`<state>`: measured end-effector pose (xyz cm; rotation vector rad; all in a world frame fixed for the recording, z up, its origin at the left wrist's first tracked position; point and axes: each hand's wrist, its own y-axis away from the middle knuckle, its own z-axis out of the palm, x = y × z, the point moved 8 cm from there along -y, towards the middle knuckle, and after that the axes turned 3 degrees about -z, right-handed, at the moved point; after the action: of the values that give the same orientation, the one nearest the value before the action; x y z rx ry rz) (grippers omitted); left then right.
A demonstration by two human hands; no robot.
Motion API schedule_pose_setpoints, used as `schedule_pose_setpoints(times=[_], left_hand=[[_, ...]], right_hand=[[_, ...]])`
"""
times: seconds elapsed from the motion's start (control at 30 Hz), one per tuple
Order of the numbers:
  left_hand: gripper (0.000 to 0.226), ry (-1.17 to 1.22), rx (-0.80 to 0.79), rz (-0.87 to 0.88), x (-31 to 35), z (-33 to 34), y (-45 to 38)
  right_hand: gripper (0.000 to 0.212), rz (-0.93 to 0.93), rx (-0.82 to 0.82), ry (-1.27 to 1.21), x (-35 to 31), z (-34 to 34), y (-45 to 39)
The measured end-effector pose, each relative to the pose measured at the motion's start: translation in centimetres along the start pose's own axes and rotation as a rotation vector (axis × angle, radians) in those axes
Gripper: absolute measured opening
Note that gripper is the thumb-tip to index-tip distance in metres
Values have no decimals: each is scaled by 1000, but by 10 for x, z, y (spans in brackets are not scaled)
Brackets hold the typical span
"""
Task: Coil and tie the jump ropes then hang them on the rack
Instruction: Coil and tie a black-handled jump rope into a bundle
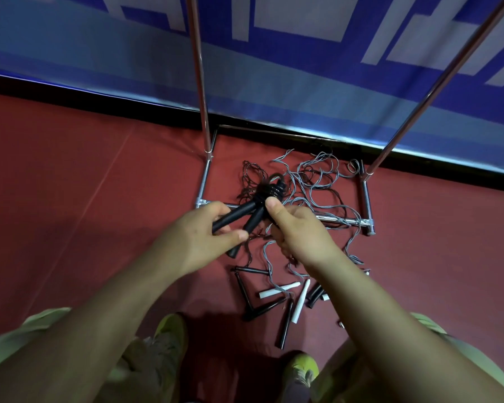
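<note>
My left hand [207, 237] grips the two black handles [236, 218] of a black jump rope. Its cord is wound in several turns around the handle tops [274, 189]. My right hand [296, 231] pinches the cord beside that winding, thumb up. Loose black loops of the same rope [252, 175] hang beyond the handles. Under my hands stands the chrome rack [342, 220], its base frame on the floor and two poles rising at the left [198, 74] and right [437, 85]. Nothing hangs on the visible parts of the rack.
Tangled grey cords [317, 175] lie inside the rack base. More handles lie on the red floor nearer me, black ones [253, 295] and white ones [280, 290]. A blue banner wall [303, 68] stands right behind the rack. My two yellow-green shoes [170, 330] are at the bottom.
</note>
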<state>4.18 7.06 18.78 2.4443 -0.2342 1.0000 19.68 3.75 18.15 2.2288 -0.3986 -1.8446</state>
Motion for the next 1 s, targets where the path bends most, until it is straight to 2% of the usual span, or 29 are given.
schedule_pose_setpoints(times=[0.07,0.1,0.13,0.2,0.27,0.33,0.4,0.57,0.63,0.73,0.9,1.0], left_hand=[[26,330,-116,-59,1,5,1],[29,517,-195,-141,0,10,3],[42,649,-294,-235,-1,15,5],[70,754,-516,-348,0,26,14],[77,821,-674,-358,6,34,23],[77,851,-719,-344,9,38,27],[76,837,-666,-319,11,38,25],[62,672,-398,-235,12,30,20],[60,615,-316,-236,13,28,18],[57,563,-206,-251,12,24,16],[47,578,-126,-256,10,20,14],[45,531,-85,-262,3,16,9]], right_hand=[[56,-28,-4,-26,-2,-1,-1],[53,-53,-17,-54,-4,-1,-1],[47,-82,-35,-83,-7,0,-2],[40,-142,-82,-129,-13,4,-1],[41,-178,-124,-146,-16,6,2],[37,-195,-146,-142,-19,8,5],[37,-185,-137,-118,-20,7,6],[43,-146,-163,-67,-13,8,3],[52,-126,-151,-18,-11,6,2],[49,-67,-115,66,-8,3,1],[53,-58,-13,194,-7,-6,2],[57,8,-57,68,-1,-1,0]])
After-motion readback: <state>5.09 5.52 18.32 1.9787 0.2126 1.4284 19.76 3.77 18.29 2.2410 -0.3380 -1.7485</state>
